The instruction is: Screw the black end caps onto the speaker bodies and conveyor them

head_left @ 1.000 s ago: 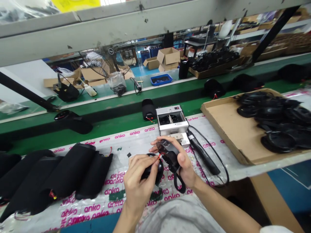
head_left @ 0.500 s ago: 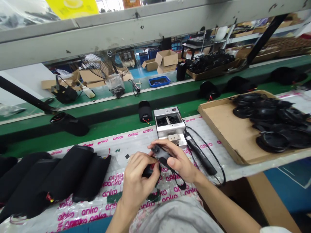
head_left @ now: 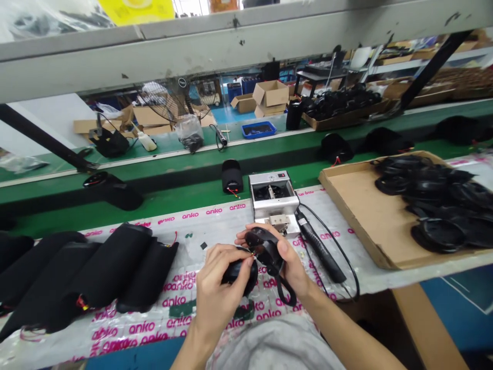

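Observation:
My left hand [head_left: 220, 282] pinches a round black cap [head_left: 253, 280] between thumb and fingers, its fingertips at a small reddish-gold bit by the rim. My right hand [head_left: 295, 267] is closed around a second black part, a rounded cap [head_left: 265, 245] whose inner side shows. From it a black strap loop [head_left: 285, 294] hangs below my right palm. Both parts are held close together above the printed plastic sheet [head_left: 215, 226]. Just beyond my hands stands a silver metal device [head_left: 272, 203], with a black-handled tool [head_left: 321, 252] and its cable beside it.
Several black fabric-covered cylinders [head_left: 111, 262] lie at the left, some with wires showing. A cardboard tray [head_left: 358, 221] of black plastic parts stands at the right. More cylinders sit on the green belt [head_left: 185, 192] behind. A grey beam [head_left: 192, 49] crosses overhead.
My right hand has turned its black part so that the inner side now shows. The left-hand cap shows more of its round rim. The whole view has shifted slightly.

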The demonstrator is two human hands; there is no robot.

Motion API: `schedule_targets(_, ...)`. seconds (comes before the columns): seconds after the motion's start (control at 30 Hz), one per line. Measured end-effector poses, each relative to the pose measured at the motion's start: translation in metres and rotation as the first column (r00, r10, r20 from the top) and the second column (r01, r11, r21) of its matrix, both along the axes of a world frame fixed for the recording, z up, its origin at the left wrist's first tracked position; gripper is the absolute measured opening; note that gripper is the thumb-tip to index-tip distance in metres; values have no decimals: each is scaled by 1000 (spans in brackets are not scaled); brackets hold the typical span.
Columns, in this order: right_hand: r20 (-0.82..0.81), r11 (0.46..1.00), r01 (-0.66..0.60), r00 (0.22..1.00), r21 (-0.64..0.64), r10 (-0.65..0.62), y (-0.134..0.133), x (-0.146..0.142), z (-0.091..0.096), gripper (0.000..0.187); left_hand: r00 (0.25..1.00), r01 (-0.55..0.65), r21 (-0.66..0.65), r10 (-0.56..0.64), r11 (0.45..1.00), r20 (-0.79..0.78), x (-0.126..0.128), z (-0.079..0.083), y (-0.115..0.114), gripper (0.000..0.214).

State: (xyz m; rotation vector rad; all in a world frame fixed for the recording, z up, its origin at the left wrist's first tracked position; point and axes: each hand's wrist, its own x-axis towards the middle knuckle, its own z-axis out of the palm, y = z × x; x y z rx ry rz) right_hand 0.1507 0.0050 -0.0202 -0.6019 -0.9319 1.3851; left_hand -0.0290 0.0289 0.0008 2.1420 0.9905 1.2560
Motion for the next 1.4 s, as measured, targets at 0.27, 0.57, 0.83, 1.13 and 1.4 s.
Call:
schedule_targets(0.27, -99, 999, -17, 995, 37, 20, 11, 1, 0, 59, 998, -16, -66, 20, 998, 63, -1, -7, 1, 12)
schedule_targets(0.57, -119, 1000, 3, 993, 3, -3, 8, 1, 4, 54, 998, 46, 121, -41, 992, -44, 2, 0, 2, 19)
schedule_targets(0.83, -176, 1000, 18, 984, 5, -17, 3, -3, 2, 51, 999, 38, 181, -31, 983, -42, 7, -1, 2, 21)
schedule_targets(1.13, -117, 996, 79, 990, -45, -84, -2, -8, 11, 44, 996, 56, 207, -40, 977, -80, 7, 2, 3, 20)
schedule_targets(1.4, -5, 997, 74, 997, -12, -74, -11, -5, 20, 55, 998, 41, 20, -40, 999, -48, -10, 5, 1, 13)
